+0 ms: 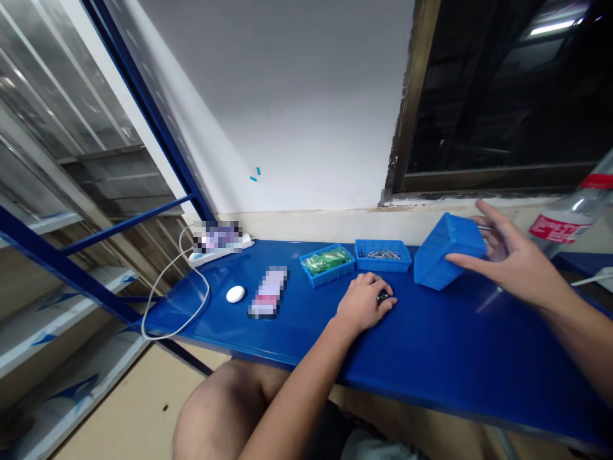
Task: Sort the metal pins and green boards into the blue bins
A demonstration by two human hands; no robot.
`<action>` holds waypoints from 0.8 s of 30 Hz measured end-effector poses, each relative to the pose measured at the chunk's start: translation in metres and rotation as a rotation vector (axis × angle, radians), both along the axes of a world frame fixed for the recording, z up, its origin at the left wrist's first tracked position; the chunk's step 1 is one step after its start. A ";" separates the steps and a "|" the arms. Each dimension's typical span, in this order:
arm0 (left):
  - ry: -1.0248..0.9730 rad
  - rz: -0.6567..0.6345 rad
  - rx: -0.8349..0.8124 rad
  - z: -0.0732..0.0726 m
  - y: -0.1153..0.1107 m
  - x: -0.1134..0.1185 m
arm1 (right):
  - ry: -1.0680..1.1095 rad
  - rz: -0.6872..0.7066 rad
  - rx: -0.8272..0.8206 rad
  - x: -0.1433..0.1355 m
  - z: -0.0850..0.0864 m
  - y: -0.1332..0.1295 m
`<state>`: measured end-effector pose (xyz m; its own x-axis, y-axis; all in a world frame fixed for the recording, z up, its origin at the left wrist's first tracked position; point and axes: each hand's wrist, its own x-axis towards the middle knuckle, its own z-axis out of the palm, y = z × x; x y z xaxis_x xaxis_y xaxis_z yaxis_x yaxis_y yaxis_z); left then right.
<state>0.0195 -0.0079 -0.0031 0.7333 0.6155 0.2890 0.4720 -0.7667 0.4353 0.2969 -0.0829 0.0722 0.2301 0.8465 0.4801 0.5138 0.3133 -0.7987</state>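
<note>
My right hand [507, 255] grips a blue plastic bin [443, 252] by one end, thumb on the near side. The bin is tilted above the right part of the blue table; its inside is hidden from me. My left hand [366, 300] rests on the tabletop with its fingers curled over something small and dark [383, 296], mostly covered by them. Just beyond that hand stand two more blue bins. One bin [330, 276] holds green and clear small pieces, and the other bin [383, 263] holds thin metal screws or pins.
On the blue table [297, 345] lie a phone [269, 292] and a white oval case [235, 294]. A power strip [220, 249] with a white cable [207, 300] is at the back left. A plastic bottle [560, 223] stands right, behind my right hand. A blue-framed shelf [110, 300] is at left.
</note>
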 end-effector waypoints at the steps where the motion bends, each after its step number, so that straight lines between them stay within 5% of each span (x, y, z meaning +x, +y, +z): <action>1: -0.003 0.003 -0.001 0.001 0.000 0.000 | 0.080 0.001 -0.002 0.007 -0.007 -0.001; 7: -0.008 0.019 -0.001 0.002 -0.001 0.000 | 0.239 -0.009 -0.199 0.046 -0.043 -0.009; 12: -0.011 0.039 0.025 0.001 -0.002 -0.001 | 0.120 0.026 -0.393 0.080 -0.058 -0.018; 16: 0.000 0.062 0.050 0.000 -0.002 -0.001 | -0.143 0.023 -0.657 0.108 -0.056 -0.024; 24: 0.031 0.110 0.052 0.000 0.000 -0.003 | -0.262 -0.008 -0.738 0.132 -0.029 -0.023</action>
<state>0.0166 -0.0082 -0.0035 0.6712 0.6775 0.3008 0.5669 -0.7306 0.3806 0.4290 -0.1063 0.0432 0.1947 0.9665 -0.1671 0.7145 -0.2565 -0.6510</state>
